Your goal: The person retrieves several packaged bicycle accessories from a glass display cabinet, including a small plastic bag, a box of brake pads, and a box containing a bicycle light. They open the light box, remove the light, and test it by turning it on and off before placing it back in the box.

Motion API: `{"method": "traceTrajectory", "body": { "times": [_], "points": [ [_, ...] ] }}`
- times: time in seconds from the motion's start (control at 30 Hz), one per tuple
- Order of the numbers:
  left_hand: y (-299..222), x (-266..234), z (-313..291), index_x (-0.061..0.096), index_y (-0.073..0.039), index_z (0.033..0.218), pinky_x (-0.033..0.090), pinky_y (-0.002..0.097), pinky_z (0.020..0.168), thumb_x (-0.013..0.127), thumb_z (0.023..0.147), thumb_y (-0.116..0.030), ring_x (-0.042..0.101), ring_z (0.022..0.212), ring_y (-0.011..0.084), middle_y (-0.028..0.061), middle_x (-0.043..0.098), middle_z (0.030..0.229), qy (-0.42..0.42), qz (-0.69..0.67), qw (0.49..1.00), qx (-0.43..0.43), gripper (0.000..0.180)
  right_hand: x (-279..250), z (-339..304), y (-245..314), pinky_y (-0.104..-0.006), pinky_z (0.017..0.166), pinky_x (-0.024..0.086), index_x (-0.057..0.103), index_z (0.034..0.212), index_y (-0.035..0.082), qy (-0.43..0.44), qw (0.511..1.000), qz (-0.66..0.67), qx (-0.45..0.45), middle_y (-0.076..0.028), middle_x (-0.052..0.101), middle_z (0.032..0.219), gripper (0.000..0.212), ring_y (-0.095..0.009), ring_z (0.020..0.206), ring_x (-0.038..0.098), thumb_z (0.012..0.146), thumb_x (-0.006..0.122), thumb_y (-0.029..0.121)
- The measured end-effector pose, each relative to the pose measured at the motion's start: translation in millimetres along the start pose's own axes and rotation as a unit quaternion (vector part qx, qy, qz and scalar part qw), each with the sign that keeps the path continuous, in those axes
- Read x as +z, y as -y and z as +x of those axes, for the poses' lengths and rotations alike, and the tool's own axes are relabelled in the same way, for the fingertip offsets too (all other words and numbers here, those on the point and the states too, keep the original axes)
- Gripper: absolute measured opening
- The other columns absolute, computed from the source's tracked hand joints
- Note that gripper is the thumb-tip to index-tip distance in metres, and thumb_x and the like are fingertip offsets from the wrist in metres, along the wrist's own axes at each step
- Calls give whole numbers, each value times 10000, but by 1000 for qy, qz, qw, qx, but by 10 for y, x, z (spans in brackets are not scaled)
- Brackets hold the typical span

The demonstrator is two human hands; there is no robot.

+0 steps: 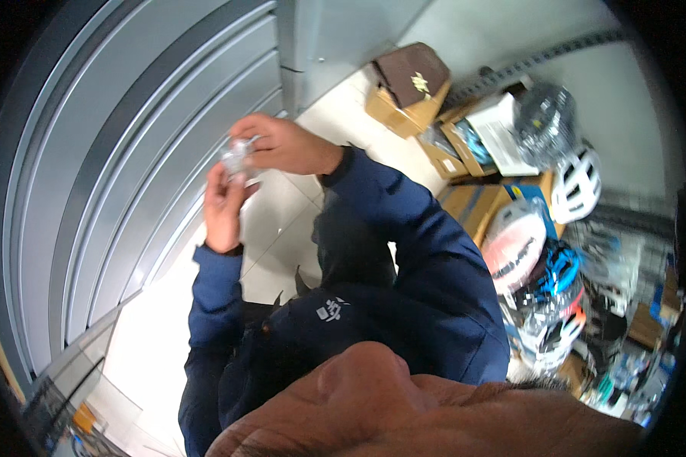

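Observation:
A small, clear, crinkled plastic packet (237, 154) is held between my two hands, in front of a grey ribbed panel. My left hand (222, 215) pinches it from below, with the fingertips at its lower end. From above and to the right, my right hand (286, 145) has its thumb and fingers closed on the upper part. Glare and the fingers hide what is inside the packet.
The grey panel with long ridges (168, 137) rises close on the left. At the right, a brown case (413, 74) lies on a cardboard box (400, 113). Below it are open boxes, a white helmet (577, 185) and several plastic-wrapped helmets. The floor (270, 251) is pale tile.

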State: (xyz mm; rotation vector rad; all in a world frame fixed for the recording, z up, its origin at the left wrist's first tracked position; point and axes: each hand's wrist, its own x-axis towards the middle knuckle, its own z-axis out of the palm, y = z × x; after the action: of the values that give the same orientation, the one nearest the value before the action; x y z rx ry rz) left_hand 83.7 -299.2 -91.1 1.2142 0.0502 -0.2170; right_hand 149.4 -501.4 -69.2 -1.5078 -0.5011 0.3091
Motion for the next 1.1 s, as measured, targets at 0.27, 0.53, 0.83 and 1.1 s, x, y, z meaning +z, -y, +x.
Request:
{"method": "traceTrajectory", "body": {
  "times": [0.27, 0.53, 0.83, 1.1],
  "points": [
    [414, 137, 360, 603, -77, 1126, 563, 348, 967, 666, 1044, -104, 667, 1035, 135, 24, 690, 1132, -25, -176, 983, -42, 107, -408, -122, -533, -327, 938, 595, 562, 1365, 16, -33, 967, 194, 162, -95, 669, 1233, 329, -163, 1104, 675, 1062, 611, 135],
    [987, -145, 372, 619, -104, 1229, 552, 375, 984, 623, 1064, -148, 656, 1108, 159, 28, 686, 1212, -52, -174, 977, -114, 171, -1078, -387, -2004, -353, 894, 602, 598, 1391, 33, 12, 945, 189, 267, -94, 694, 1253, 405, -215, 1068, 711, 1044, 642, 235],
    [1924, -1225, -510, 603, -90, 1189, 565, 355, 887, 653, 1040, -173, 650, 969, 180, 62, 663, 1082, -130, 41, 959, -247, 178, -2928, -360, -4276, -504, 1017, 542, 593, 1409, 102, -359, 695, -535, 319, -266, 499, 1502, 408, -463, 1176, 648, 1030, 457, 173],
    [1927, -1122, -667, 561, -94, 1149, 559, 392, 919, 658, 1003, -61, 644, 1005, 183, 55, 664, 1104, -231, -47, 927, -292, 178, -2856, -431, -4841, -482, 830, 610, 636, 1166, 21, -299, 643, -580, 400, -249, 718, 1086, 235, -380, 1003, 735, 969, 587, 139]
  ]
}}
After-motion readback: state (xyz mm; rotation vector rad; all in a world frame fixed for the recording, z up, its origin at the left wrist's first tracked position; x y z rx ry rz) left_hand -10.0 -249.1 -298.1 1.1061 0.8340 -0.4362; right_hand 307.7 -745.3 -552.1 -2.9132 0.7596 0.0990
